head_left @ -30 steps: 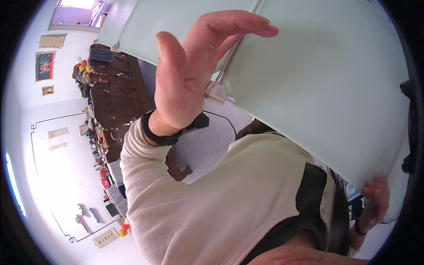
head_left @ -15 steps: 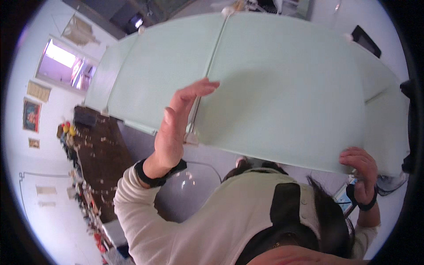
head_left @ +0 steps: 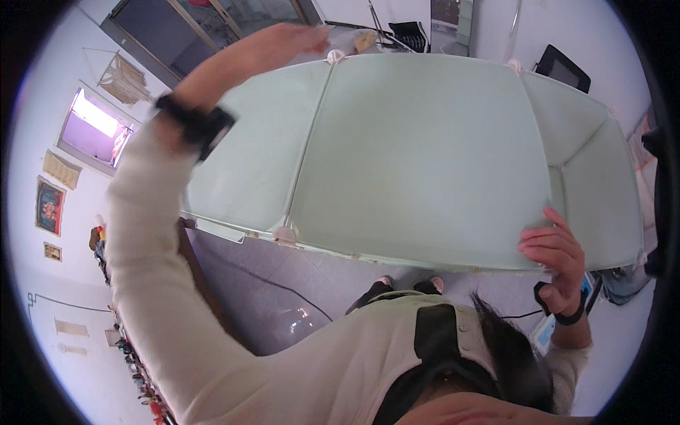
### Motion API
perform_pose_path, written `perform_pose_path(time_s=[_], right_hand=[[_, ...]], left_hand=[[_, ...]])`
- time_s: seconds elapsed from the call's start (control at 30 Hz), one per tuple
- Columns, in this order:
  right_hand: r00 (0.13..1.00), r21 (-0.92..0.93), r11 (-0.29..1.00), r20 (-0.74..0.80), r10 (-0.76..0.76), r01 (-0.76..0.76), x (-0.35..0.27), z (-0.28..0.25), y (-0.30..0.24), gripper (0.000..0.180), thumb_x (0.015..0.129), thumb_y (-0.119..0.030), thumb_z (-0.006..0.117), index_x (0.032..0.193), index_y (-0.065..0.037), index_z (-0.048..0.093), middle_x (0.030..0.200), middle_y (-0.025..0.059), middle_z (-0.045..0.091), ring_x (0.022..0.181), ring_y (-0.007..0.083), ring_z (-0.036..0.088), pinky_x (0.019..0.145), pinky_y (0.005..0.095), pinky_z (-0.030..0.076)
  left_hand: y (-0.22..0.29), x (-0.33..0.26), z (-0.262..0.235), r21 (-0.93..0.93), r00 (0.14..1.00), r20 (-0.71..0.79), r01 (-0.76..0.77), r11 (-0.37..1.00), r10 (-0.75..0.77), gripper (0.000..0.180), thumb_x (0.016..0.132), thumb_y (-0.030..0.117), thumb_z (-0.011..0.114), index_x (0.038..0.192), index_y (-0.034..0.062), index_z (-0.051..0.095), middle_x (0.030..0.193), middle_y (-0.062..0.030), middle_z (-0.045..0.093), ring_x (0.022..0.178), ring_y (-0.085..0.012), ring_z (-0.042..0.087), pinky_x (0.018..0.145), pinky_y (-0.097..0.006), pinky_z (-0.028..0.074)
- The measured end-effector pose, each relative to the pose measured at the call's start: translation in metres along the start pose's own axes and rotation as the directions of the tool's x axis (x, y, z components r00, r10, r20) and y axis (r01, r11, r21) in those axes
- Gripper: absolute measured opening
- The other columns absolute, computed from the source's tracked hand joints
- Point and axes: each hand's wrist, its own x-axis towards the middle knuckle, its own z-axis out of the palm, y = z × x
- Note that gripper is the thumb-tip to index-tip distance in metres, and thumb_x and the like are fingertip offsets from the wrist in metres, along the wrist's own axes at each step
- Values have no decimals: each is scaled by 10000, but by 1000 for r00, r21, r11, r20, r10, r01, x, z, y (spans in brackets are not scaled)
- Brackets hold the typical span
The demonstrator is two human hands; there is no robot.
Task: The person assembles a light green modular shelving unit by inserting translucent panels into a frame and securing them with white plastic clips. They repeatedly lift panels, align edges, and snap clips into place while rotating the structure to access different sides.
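Observation:
A large pale green panelled unit fills the middle of the view, its flat translucent panels joined by thin rods and round white connectors. Over the far edge reaches my left hand, fingers stretched out and a little blurred. Its fingertips come close to a white connector at the far end of the seam; I cannot tell whether they touch it. Down at the near right, my right hand lies with spread fingers against the unit's edge, beside an open-looking compartment. Each wrist wears a black band.
Another white connector sits at the seam's near end. A dark cable crosses the tiled floor at the near left. Behind the unit are a black chair and a dark screen-like panel. A sliding door stands at the far left.
My left hand has moved from above the near part of the seam to the far edge, the arm now extended. My right hand stays at the near right edge. The view has shifted somewhat.

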Motion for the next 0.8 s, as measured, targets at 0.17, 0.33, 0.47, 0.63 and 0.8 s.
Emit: perform_pose_path(time_s=[0.17, 0.33, 0.47, 0.63, 0.8], right_hand=[[994, 147, 989, -105, 35, -20, 1, 6, 0, 494, 876, -526, 486, 928, -64, 652, 897, 102, 680, 882, 289, 658, 1007, 565, 345], [983, 98, 983, 77, -164, 156, 17, -14, 16, 333, 852, -373, 576, 932, -57, 644, 912, 99, 671, 897, 291, 661, 865, 480, 493], [976, 87, 974, 43, -214, 209, 19, -17, 23, 230, 794, -164, 652, 958, -7, 617, 878, 114, 671, 841, 283, 674, 760, 437, 565], [981, -11, 981, -7, -191, 191, 14, -20, 23, 269, 763, -19, 650, 1005, 62, 565, 846, 144, 670, 774, 282, 682, 716, 435, 589], [983, -13, 983, -13, -183, 183, 23, -19, 22, 275, 772, -7, 642, 1016, 86, 554, 830, 155, 669, 772, 272, 685, 693, 422, 594]], left_hand=[[-103, 101, 59, 105, 968, -28, 251, 962, -250, 679, 977, 545, 269, 1064, -25, 627, 1061, -204, 648, 1008, -344, 581, 923, -380, 415], [-122, 110, 89, 155, 906, -131, 419, 895, -402, 770, 956, 607, 219, 990, -33, 646, 1034, -227, 645, 1020, -371, 587, 909, -420, 416], [-115, 111, 96, 117, 895, -210, 422, 899, -393, 707, 959, 567, 263, 929, -19, 656, 1019, -248, 638, 1003, -414, 578, 884, -458, 419], [-105, 123, 98, 311, 905, -224, 419, 853, -362, 498, 968, 428, 322, 973, 56, 652, 1009, -231, 638, 935, -432, 596, 834, -506, 457], [-111, 128, 101, 479, 919, -260, 389, 787, -297, 441, 952, 370, 386, 945, 17, 651, 991, -252, 630, 926, -433, 593, 851, -506, 439]])
